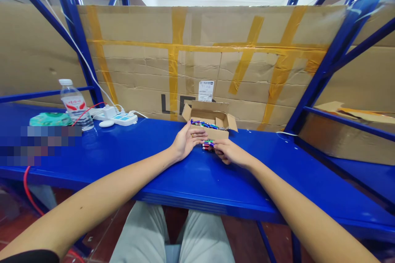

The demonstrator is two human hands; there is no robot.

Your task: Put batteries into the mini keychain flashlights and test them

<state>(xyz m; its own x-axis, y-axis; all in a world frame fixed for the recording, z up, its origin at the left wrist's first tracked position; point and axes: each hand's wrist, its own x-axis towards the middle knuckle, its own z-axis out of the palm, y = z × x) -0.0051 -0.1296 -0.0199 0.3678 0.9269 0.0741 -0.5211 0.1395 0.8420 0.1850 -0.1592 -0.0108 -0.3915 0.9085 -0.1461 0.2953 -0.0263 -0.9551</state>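
A small open cardboard box (210, 114) stands on the blue shelf (148, 160) in front of me, with several small coloured batteries (202, 123) inside. My left hand (185, 141) rests against the box's front left, fingers curved toward it. My right hand (226, 151) lies just right of a small cluster of batteries (207, 144) on the shelf before the box, its fingers pinched on them. Both forearms reach in from the bottom edge.
A water bottle (74, 104), a green packet (51, 119), a white power strip (119, 118) with a red cable and a white mouse-like object (106, 123) sit at the left. Taped cardboard (210, 57) walls the back. Blue rack posts (336, 49) rise on both sides.
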